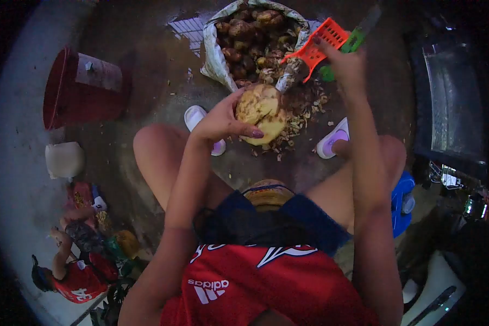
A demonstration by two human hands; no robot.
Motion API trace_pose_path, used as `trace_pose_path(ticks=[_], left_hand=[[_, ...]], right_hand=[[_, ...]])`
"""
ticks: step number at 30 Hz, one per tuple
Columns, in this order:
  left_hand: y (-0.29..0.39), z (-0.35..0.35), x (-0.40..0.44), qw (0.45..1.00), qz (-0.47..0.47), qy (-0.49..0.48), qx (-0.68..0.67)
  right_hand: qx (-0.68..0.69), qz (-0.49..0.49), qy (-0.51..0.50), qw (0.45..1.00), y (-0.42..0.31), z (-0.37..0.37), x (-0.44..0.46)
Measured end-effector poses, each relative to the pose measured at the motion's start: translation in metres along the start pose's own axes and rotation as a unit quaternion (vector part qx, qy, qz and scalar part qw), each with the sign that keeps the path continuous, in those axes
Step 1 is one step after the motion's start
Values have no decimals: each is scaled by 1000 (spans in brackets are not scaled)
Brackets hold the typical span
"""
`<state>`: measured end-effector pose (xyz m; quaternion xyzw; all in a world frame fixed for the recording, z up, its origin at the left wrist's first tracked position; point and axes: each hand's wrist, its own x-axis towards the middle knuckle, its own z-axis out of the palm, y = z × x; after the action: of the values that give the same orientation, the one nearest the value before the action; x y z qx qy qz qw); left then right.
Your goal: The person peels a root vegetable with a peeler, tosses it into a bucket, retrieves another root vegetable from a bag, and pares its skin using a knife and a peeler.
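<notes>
My left hand (pixel 223 120) is closed around the side of a large, pale-yellow peeled tuber (pixel 262 111), its thumb across the front. The tuber is held in front of an open white sack (pixel 214 57) of brown, unpeeled tubers (pixel 247 35). Farther right, my right hand (pixel 346 64) is closed on a green-handled knife (pixel 356 39), its blade pointing up and away. An orange perforated plastic piece (pixel 323 46) is at the fingers of that hand; whether they also grip it, I cannot tell. Peelings (pixel 304 122) lie scattered on the floor beneath the tuber.
A dark red bucket (pixel 87 87) lies or leans at left, near a whitish container (pixel 64 160). Beside my right knee is a blue jug (pixel 402 204). Another person (pixel 76 271) in red is at lower left. A large dark-framed object (pixel 453 98) stands at right.
</notes>
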<state>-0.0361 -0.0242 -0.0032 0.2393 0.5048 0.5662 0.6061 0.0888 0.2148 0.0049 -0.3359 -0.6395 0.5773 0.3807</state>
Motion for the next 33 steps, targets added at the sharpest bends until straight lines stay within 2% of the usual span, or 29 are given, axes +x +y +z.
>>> trace_pose_path(ticks=[2, 5, 9, 12, 15, 17, 20, 23, 26, 27, 29, 30, 33], left_hand=[[-1, -1, 4, 998, 33, 35, 48], [-7, 5, 11, 992, 58, 82, 72], [-16, 6, 14, 987, 91, 105, 83], [-14, 6, 16, 985, 119, 87, 95], [1, 12, 15, 991, 65, 96, 71], [-3, 8, 10, 993, 69, 62, 68], [-7, 5, 4, 994, 68, 54, 64], [-13, -2, 10, 990, 71, 75, 94], [-14, 1, 14, 984, 68, 98, 133], [-15, 4, 15, 982, 65, 106, 144], [-26, -1, 21, 968, 122, 102, 193], [-28, -2, 23, 960, 150, 99, 216], [-27, -2, 24, 975, 137, 75, 161]], right_hand=[[-26, 12, -4, 1000, 12, 9, -11], [87, 75, -18, 993, -1, 34, -42], [-31, 12, -85, 996, 1, 46, -58], [26, 13, -96, 995, -10, 43, -51], [-5, -31, -73, 997, 10, 38, -38], [-152, -14, 31, 988, 0, 21, -17], [-11, 23, 76, 997, 21, -5, 14], [-50, -6, 75, 996, 19, 10, -6], [-46, 51, -33, 997, 3, 34, -44], [-65, 45, -60, 995, -2, 38, -54], [-104, 30, -114, 988, -8, 41, -63], [-102, 6, -98, 990, -8, 41, -62], [-106, -61, -28, 992, 0, 37, -45]])
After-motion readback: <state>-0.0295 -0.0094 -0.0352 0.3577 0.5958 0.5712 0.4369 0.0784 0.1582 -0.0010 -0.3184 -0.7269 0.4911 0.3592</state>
